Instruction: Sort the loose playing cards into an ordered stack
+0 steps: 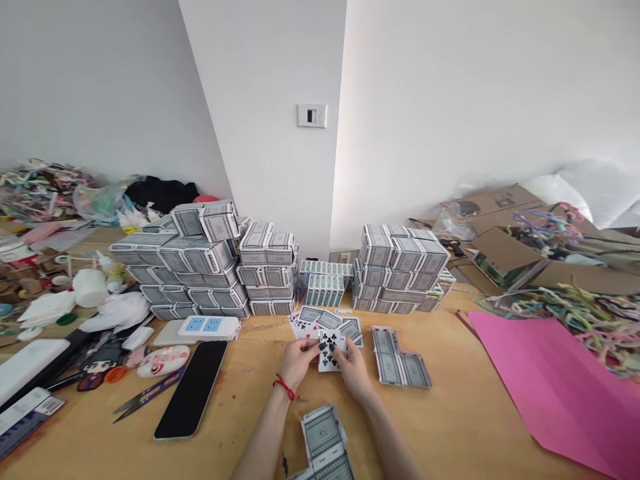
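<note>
**Both hands pinch a spade card over a cluttered wooden table**

Nearest the camera, an opened card box (323,437) lies on the wooden table (450,433), patterned side up, between the forearms. Just beyond it the left hand (299,361), with a red string bracelet (285,387) at the wrist, and the right hand (353,368) are both closed on one spade card (329,351). They hold it face up by its side edges, slightly above the table at the centre. Whether more cards sit under it I cannot tell.

The card is probably very light, thin, springy and slick. It likely bends or creases if squeezed hard, so a light fingertip hold on opposite edges suits it best.

To the right, an unfolded box (400,360) lies flat, and farther right a pink paper sheet (560,393). To the left lie a black phone (193,390) and purple thread snips (147,397). Just behind the hands, loose cards (325,321) are fanned on the table. Farther back stand a white power strip (207,327), then stacks of card boxes on the left (200,267) and right (400,270) against the wall.
</note>
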Demonstrator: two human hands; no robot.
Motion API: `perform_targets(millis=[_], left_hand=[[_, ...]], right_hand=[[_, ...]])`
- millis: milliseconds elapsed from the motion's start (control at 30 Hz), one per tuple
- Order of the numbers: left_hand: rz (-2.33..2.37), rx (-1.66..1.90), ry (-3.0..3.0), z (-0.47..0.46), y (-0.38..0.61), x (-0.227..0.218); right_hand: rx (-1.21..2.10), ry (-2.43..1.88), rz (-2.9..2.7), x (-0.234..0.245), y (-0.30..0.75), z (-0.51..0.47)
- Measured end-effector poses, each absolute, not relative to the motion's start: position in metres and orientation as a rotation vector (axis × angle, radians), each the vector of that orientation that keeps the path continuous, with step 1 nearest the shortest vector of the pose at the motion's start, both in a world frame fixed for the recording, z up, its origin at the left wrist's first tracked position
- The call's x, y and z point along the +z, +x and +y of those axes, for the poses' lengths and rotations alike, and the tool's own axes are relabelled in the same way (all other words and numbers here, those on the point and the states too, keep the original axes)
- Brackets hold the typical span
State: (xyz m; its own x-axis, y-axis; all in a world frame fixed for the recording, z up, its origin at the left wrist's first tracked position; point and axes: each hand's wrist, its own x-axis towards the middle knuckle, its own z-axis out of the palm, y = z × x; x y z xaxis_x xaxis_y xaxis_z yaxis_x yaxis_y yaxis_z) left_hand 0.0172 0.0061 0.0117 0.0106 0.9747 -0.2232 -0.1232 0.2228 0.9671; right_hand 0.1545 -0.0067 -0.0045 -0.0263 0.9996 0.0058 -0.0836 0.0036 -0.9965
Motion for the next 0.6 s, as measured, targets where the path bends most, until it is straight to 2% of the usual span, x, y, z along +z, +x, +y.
perform_targets(millis=[600], left_hand=[[1.338, 1.135, 0.888, 0.0083, 0.0252, 0.0110]], right_hand=[[1.255, -1.104, -1.170, -0.0034, 0.1538, -0.0062]])
